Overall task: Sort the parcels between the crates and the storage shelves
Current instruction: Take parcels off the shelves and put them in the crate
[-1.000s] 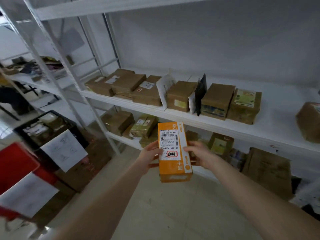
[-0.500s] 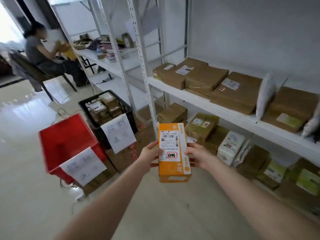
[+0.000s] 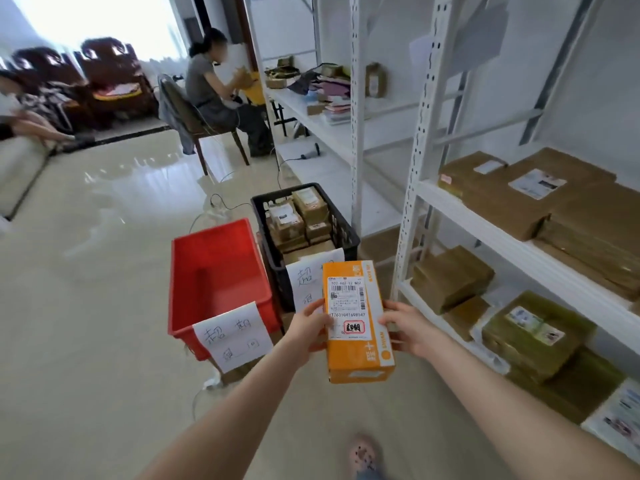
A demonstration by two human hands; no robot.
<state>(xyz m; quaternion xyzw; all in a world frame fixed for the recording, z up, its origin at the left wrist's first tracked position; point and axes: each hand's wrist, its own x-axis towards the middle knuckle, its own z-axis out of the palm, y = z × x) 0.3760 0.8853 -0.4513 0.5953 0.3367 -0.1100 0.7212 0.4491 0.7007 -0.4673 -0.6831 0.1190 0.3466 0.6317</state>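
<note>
A glossy pale tiled floor [image 3: 86,306] carries a red crate [image 3: 218,275] with a handwritten paper sign on its near wall, and just beside it, toward the shelving, a black crate [image 3: 343,230] filled with brown parcels. Cables trail over the floor behind both crates. The white storage shelves [image 3: 485,220] run along the floor's right edge; the upper board holds flat brown parcels [image 3: 512,195], the lower board taped brown boxes [image 3: 450,278] and greenish wrapped parcels [image 3: 533,337].
</note>
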